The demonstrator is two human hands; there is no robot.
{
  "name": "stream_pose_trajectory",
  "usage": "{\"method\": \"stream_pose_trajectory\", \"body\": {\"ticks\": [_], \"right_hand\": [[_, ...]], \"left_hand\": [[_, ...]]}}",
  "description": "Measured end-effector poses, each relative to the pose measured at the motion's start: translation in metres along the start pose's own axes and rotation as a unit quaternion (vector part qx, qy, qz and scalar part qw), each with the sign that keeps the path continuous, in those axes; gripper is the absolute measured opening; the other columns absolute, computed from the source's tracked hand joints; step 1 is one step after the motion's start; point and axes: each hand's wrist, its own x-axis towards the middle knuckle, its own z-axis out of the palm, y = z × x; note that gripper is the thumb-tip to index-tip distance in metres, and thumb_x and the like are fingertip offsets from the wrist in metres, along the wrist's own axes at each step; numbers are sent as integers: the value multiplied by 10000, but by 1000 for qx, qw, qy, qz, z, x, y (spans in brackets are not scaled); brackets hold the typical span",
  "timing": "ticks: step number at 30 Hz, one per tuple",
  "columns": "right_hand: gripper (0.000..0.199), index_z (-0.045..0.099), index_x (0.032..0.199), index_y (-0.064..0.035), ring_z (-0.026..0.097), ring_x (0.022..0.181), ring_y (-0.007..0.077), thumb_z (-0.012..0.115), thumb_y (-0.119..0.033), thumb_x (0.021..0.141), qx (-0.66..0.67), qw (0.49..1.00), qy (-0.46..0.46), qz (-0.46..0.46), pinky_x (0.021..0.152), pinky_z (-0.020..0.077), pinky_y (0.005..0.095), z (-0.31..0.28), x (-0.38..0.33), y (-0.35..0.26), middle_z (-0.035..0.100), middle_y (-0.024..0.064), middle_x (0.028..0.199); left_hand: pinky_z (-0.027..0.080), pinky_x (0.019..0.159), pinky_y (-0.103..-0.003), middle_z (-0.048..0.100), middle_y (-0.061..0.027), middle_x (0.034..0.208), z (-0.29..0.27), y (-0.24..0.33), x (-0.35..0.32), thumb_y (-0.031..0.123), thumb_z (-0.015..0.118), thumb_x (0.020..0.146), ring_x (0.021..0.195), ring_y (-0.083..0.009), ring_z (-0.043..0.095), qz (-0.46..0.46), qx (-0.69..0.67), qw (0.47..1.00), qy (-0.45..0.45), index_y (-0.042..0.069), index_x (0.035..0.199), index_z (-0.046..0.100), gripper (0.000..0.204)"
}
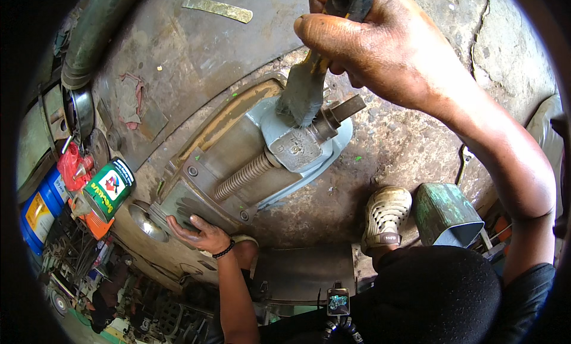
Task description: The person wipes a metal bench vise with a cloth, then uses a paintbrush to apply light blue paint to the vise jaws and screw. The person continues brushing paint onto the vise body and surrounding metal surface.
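Note:
A machine vise (225, 143) lies on the ground before me, with a thick threaded screw (245, 177) along its middle. Light grey paint covers its far right end, around the screw's square-ended shaft (348, 108). My right hand (380, 49) is closed around the dark handle of a paintbrush (303, 94). Its grey-coated bristles point down and touch the painted end beside the shaft. My left hand (202, 234) rests on the bare metal jaw at the near left end, fingers spread and holding nothing.
At left stand a green paint can (110, 189), a blue container (44, 207) and a shiny metal bowl (147, 222). A green-stained square metal tube (449, 213) lies right of my shoe (386, 216). A metal sheet (160, 44) with a brass-coloured strip (217, 10) lies beyond the vise.

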Motion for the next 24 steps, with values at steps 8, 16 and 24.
{"method": "stream_pose_trajectory", "body": {"ticks": [8,16,24], "right_hand": [[272,590,769,-54,528,578,141,619,-275,924,69,986,75,-130,510,429,337,5,10,28,554,26,639],[360,595,1022,-39,597,675,141,653,-383,936,81,952,286,-74,625,482,280,-35,-51,31,631,86,834],[238,592,1020,24,642,707,144,690,-169,922,32,979,173,-103,661,533,274,16,-80,57,630,92,896]], "left_hand": [[347,1133,-518,443,-246,1453,1,0,-1,322,511,1050,1347,-396,440,-5,-6,1000,4,-76,1412,422,545],[352,1129,-521,439,-250,1455,1,-2,-1,301,516,1049,1357,-399,434,4,-9,1000,10,-72,1413,420,530],[335,1139,-513,440,-247,1459,2,2,-1,344,523,1044,1350,-395,429,-9,-19,1000,20,-49,1423,427,554]]}}
